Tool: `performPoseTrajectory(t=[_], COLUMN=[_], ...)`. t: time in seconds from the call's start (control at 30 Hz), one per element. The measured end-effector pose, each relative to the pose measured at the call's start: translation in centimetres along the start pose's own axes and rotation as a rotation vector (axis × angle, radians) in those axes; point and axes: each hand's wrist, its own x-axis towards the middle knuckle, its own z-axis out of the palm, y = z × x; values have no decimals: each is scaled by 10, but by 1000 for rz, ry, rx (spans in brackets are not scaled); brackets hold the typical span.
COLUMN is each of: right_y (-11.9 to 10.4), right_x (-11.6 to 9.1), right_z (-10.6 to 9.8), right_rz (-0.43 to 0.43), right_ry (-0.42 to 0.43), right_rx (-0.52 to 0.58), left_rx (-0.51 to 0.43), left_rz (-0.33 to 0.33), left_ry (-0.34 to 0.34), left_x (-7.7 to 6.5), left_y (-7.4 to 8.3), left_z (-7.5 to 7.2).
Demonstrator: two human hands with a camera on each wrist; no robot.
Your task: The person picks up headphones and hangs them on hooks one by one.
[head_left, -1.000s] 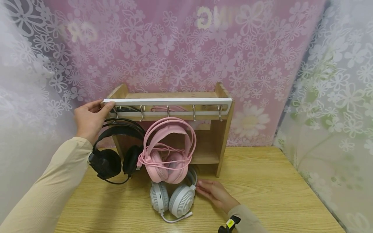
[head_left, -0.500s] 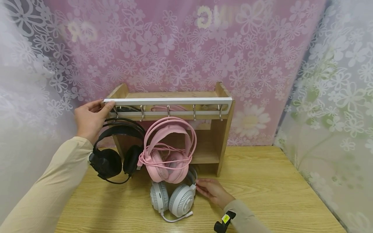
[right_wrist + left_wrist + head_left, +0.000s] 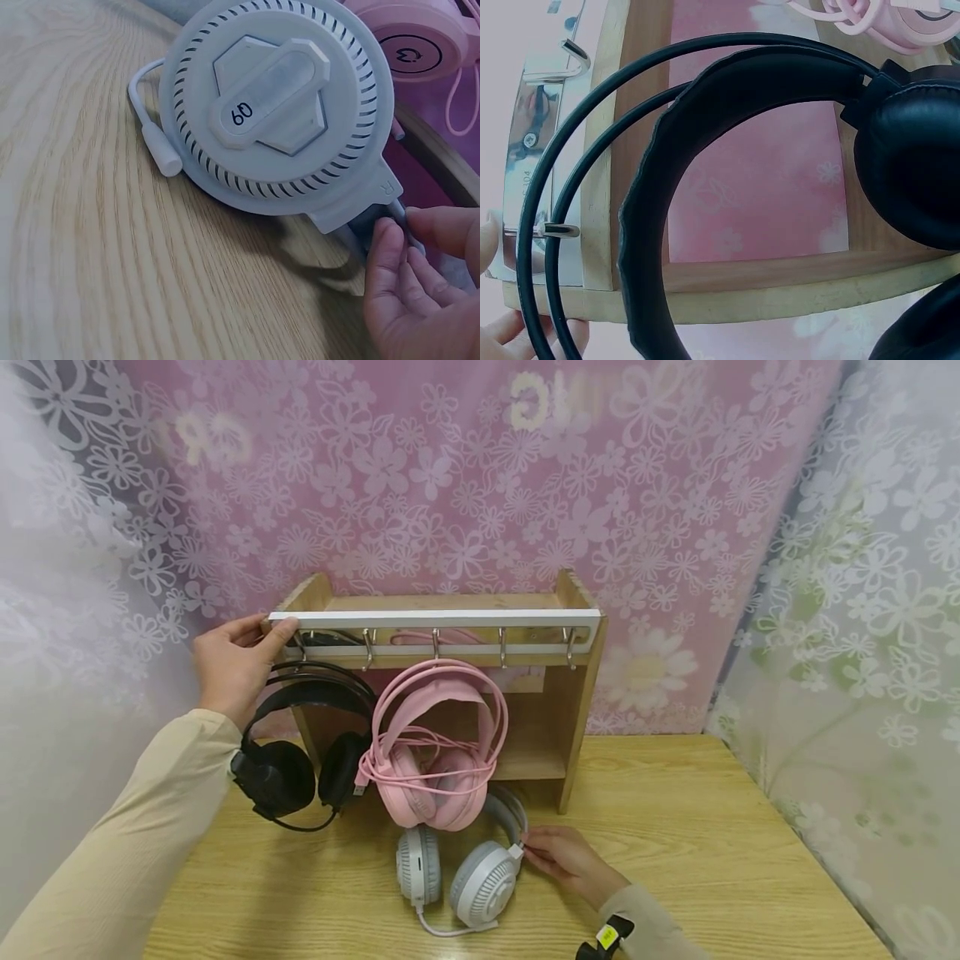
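Observation:
My left hand (image 3: pixel 236 668) grips the left end of the white hook rail (image 3: pixel 450 617), thumb on its front edge. Just below it, black headphones (image 3: pixel 281 777) hang from the leftmost hook, seen close up in the left wrist view. Pink headphones (image 3: pixel 431 785), their cable wound about them, hang from the middle hook. Low at the front, a white headset (image 3: pixel 487 889) with a boom microphone is at the table, partly behind the pink pair. My right hand (image 3: pixel 573 864) pinches its band beside the right ear cup (image 3: pixel 274 112), marked R in the right wrist view.
The rail is fixed to a wooden shelf rack (image 3: pixel 577 710) standing on a wood-grain table (image 3: pixel 675 843). Bare metal hooks (image 3: pixel 503 647) lie right of the pink headphones. Flowered curtains (image 3: pixel 465 485) enclose the back and sides.
Over the last half second my right hand has moved slightly right with the white headset, and its ear cups stand wider apart. My left hand stays on the rail.

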Motion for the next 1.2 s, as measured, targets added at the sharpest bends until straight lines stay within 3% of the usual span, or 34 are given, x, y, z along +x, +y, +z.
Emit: performPoseTrajectory(t=[0.33, 0.57, 0.97, 1.2], right_y=[-5, -8, -11, -15], right_x=[-11, -15, -18, -22], right_z=[-24, -36, -34, -29], right_rz=[14, 17, -6, 26], right_ry=[35, 3, 17, 38], right_rx=[-14, -20, -54, -73], left_rx=[-10, -9, -22, -8], left_rz=[-10, -7, -13, -11], left_ry=[2, 6, 5, 6], left_x=[0, 0, -1, -1], left_y=[0, 0, 1, 1], left_z=[1, 0, -1, 0])
